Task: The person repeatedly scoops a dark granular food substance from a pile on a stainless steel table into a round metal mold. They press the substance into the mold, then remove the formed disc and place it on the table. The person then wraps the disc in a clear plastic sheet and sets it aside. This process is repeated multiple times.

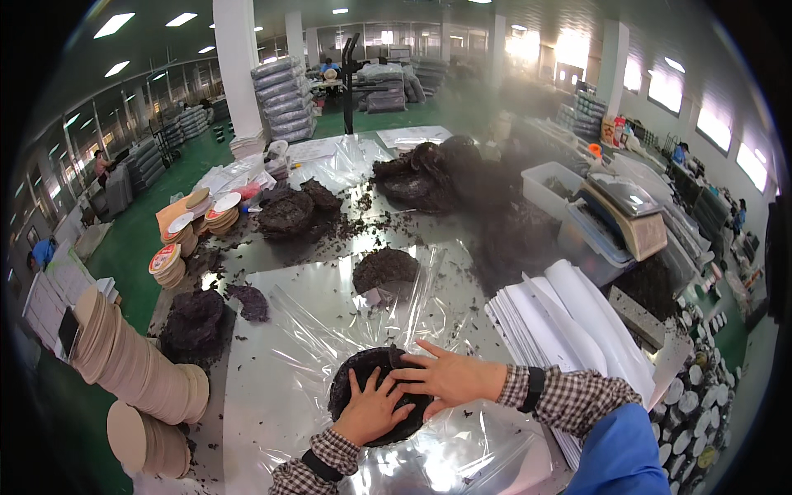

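Observation:
A round, dark seaweed-like disc (378,433) lies on clear plastic film (309,346) over a pale metal sheet (253,383). My left hand (373,408) rests flat on the disc with its fingers spread. From the right, my right hand (455,377) reaches across the disc's upper right part, fingers apart, its fingertips near those of my left hand. Neither hand grips anything that I can see. Just beyond, another dark round cake (385,270) lies partly under the film. To the left sits a dark purplish clump (193,325) with a loose curved piece (249,302) beside it.
Stacks of round card discs (145,365) stand at the left. White sheets (557,322) lie at the right, near lidded plastic boxes (594,241). Large dark piles (421,176) and crumbs cover the far tabletop; haze hangs there. People work in the background.

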{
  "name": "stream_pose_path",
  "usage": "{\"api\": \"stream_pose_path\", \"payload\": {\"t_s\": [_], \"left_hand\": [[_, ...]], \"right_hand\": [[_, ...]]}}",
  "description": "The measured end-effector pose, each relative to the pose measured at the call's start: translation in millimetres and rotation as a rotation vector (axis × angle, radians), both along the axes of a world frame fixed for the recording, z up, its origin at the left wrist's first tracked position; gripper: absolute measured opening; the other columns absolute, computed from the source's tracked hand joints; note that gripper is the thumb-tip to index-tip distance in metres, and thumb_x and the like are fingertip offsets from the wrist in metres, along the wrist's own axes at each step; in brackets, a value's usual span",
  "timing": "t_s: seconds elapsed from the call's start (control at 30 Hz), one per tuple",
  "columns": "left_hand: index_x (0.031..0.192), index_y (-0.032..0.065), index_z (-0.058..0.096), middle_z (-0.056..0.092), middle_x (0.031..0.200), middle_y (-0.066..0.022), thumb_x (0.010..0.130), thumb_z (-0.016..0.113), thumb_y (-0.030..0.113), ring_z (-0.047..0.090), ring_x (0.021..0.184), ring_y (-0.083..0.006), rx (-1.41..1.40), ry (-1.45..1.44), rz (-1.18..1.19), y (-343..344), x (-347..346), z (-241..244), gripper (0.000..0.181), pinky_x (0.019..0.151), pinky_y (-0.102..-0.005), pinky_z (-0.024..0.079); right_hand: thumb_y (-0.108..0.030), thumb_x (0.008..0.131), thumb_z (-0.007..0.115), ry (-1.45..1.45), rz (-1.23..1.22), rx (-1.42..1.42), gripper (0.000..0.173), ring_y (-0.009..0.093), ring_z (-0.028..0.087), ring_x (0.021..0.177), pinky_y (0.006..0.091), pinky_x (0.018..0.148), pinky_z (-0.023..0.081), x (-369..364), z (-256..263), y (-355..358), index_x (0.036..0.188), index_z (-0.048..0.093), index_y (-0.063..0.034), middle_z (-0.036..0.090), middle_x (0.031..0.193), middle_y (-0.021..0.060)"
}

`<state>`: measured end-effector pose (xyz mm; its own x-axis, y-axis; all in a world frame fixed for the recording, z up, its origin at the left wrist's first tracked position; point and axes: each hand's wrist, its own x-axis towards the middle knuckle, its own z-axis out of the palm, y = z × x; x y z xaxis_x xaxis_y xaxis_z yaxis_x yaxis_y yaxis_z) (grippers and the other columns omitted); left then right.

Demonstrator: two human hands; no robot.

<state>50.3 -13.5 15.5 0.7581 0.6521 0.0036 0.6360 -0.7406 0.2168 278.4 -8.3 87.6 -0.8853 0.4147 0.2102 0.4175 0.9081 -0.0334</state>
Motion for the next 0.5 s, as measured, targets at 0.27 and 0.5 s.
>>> {"api": "stream_pose_path", "payload": {"t_s": [0.27,0.5], "left_hand": [[0.144,0.0230,0.045,0.026,0.159,-0.0070,0.089,0.053,0.064,0.025,0.141,-0.0484,-0.021,-0.012,-0.022,3.5,2.9,6.0,0.068,0.102,-0.0823,0.011],[0.144,0.0271,0.047,0.023,0.161,-0.0006,0.088,0.051,0.067,0.021,0.143,-0.0500,-0.049,0.009,-0.030,5.9,2.3,9.3,0.068,0.100,-0.0839,0.010]], "right_hand": [[-0.042,0.085,0.067,0.142,-0.090,-0.233,0.049,0.034,0.055,0.109,0.0403,0.096,0.046,24.6,-27.5,22.2,0.112,0.063,-0.0012,0.058,0.112,0.0115],[-0.015,0.081,0.062,-0.066,-1.316,0.230,0.035,0.030,0.060,0.107,0.0507,0.085,0.051,209.1,-97.4,165.9,0.115,0.067,-0.0123,0.063,0.112,0.0078]]}}
